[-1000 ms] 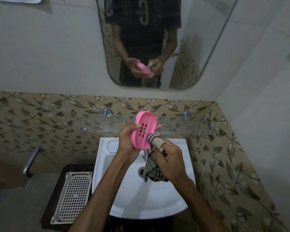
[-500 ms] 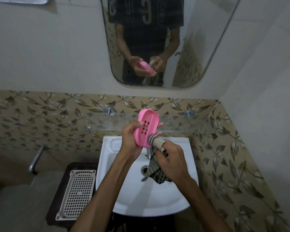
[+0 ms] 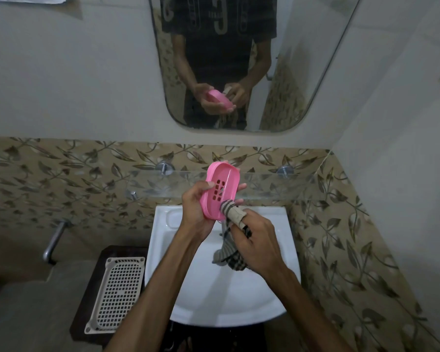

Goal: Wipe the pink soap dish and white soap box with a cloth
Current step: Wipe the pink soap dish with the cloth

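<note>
My left hand [image 3: 197, 207] grips the pink soap dish [image 3: 220, 189] above the basin, tilted so its slotted inside faces me. A checked cloth [image 3: 233, 252] is wrapped over a finger of my right hand [image 3: 255, 241], and that covered fingertip presses on the dish's lower right rim. The rest of the cloth hangs below my right hand over the basin. A white perforated tray [image 3: 117, 290], possibly part of the soap box, lies on a dark stand to the left of the basin.
A white wash basin [image 3: 188, 288] sits under my hands. A glass shelf [image 3: 277, 185] runs along the leaf-patterned tiled wall behind. The mirror [image 3: 315, 59] above reflects my hands and the dish. A metal tap [image 3: 55, 240] sticks out at the left.
The cloth-covered finger has stayed at the dish's lower rim with small rubbing shifts. The camera view has drifted slightly; both hands keep their hold.
</note>
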The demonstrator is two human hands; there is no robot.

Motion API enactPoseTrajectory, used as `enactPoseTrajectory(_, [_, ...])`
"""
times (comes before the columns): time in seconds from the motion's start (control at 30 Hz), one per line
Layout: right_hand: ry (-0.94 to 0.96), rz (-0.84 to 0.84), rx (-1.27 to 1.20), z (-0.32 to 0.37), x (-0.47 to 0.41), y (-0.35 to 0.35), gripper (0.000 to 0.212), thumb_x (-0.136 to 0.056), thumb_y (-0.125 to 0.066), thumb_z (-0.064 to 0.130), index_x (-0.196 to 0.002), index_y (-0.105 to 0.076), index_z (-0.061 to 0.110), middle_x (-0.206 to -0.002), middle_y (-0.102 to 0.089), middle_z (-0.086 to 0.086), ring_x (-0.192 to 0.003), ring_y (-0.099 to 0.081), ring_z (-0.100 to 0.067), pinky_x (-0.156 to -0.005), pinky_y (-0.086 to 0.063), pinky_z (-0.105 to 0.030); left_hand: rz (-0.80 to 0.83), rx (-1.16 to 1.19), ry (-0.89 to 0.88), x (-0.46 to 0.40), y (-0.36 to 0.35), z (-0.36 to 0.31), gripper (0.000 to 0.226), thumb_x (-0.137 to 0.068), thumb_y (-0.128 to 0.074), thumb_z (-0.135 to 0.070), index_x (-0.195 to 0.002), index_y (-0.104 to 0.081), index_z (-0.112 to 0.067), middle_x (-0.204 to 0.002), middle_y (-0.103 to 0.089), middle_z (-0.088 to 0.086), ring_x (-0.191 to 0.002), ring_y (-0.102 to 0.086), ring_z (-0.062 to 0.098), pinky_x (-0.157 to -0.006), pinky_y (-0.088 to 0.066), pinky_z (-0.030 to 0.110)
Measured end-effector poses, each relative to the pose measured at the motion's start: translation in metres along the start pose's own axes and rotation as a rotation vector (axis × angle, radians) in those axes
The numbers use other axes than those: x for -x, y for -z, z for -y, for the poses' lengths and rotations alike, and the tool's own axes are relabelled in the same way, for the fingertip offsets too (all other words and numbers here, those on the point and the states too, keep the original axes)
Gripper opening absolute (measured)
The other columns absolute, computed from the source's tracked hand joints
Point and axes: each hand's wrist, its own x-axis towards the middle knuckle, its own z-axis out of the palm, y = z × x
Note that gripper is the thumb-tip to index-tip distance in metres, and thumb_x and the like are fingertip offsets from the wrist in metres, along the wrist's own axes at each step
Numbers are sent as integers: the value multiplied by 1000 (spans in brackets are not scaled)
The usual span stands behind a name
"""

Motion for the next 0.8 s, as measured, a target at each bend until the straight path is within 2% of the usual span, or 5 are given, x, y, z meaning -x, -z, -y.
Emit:
enactPoseTrajectory(0.2, [14, -46, 37, -3, -4, 5, 25, -98, -58, 16, -115, -76, 9, -87, -69, -2, -77, -65, -20, -68, -56, -38, 15, 55, 24, 0, 0, 4, 60, -86, -48, -19, -143, -50, 2, -136, -63, 30, -130, -56, 53, -95, -57, 55])
enactPoseTrajectory(0.3, [39, 28, 62, 1, -3, 4, 18, -93, -56, 20, -85, -68, 10, -78, -64, 2, -68, -58, -17, -60, -52, -43, 5, 45, 22, -1, 3, 3, 65, -86, -46, -19, -146, -46, 5, -139, -60, 31, -131, -55, 52, -98, -54, 56])
enactPoseTrajectory(0.6, [-36, -37, 4, 1, -2, 5, 24, -95, -59, 26, -99, -78, 11, -80, -67, 11, -71, -61, -3, -67, -51, -25, -43, 18, -6, -5, 2, 6, 67, -81, -51, -18, -144, -48, 4, -140, -60, 30, -129, -57, 51, -100, -53, 58])
enactPoseTrajectory(0.7, [-96, -60, 5, -4, -5, 1, 22, -94, -65, 12, -109, -76, 0, -97, -78, -12, -89, -73, -27, -83, -62, -43, -57, 32, -22, -7, 1, 7, 68, -80, -53, -18, -145, -47, 5, -139, -61, 29, -129, -58, 50, -104, -49, 59])
enactPoseTrajectory(0.8, [-87, -38, -5, 0, -5, -1, 16, -92, -64, 15, -87, -73, 3, -75, -70, -9, -70, -67, -27, -67, -57, -49, -57, 19, -24, -9, 0, 7, 68, -82, -51, -20, -144, -46, 8, -141, -58, 32, -131, -56, 50, -109, -46, 59])
